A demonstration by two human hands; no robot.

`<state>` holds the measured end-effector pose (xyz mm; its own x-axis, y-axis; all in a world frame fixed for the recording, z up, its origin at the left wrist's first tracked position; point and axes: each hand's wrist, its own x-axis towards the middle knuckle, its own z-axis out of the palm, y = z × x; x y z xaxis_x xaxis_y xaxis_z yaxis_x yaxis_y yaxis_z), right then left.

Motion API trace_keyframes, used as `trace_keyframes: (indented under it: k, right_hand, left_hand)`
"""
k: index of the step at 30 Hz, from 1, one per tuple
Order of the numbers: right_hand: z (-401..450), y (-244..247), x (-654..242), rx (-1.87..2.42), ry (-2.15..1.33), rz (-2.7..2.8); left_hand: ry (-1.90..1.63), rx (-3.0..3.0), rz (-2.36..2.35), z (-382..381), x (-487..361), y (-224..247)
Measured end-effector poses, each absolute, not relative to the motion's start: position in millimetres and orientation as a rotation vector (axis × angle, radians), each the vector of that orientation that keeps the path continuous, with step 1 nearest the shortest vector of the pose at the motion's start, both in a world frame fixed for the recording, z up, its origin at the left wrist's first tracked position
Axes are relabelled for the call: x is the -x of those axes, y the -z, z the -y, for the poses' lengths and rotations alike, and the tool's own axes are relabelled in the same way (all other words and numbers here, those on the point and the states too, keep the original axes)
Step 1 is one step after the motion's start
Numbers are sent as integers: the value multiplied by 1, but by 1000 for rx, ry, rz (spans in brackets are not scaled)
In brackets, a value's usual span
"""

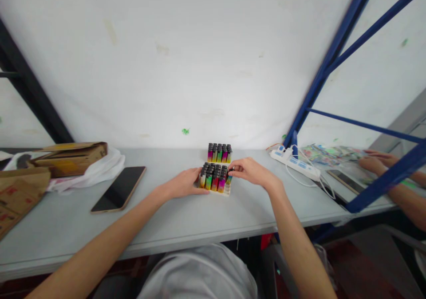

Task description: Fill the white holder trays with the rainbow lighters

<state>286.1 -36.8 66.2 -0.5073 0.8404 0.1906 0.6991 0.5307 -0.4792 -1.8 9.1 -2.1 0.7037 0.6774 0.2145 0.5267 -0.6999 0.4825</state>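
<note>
Several colourful lighters (214,181) with black tops stand upright in rows in a white tray (225,194) on the grey table. Its front right corner shows bare slots. My left hand (187,182) is at the tray's left side, thumb along the front edge and fingers against the left end. At the right end, my right hand (248,171) pinches a single lighter (229,179) by its black top, over or in the right column; how deep it sits is unclear. A second block of upright lighters (219,153) stands behind, near the wall.
A phone (119,190) lies left on the table (159,228), beside cardboard boxes (71,159) and a white plastic bag (111,163). On the right are a power strip (294,162) with cables and a blue metal frame (309,90). Beyond it show another person's hands (379,162).
</note>
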Motion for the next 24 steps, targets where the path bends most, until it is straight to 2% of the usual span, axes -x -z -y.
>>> trace_keyframes:
  k: [12,16,21,24]
  right_hand:
    - [38,-69,-289,1256,-530,2294]
    - [38,-74,-306,1303,-407,2251]
    - [33,-73,-354,1593,-149,2119]
    - [28,-61,-378,1875,-171,2076]
  left_hand:
    - [-535,-2538,-927,-8,1,1]
    - [-523,-2535,-941,-7,1,-1]
    - [-481,-2550,-965,-8,2,-1]
    - [-479,-2551,-980,-9,2,-1]
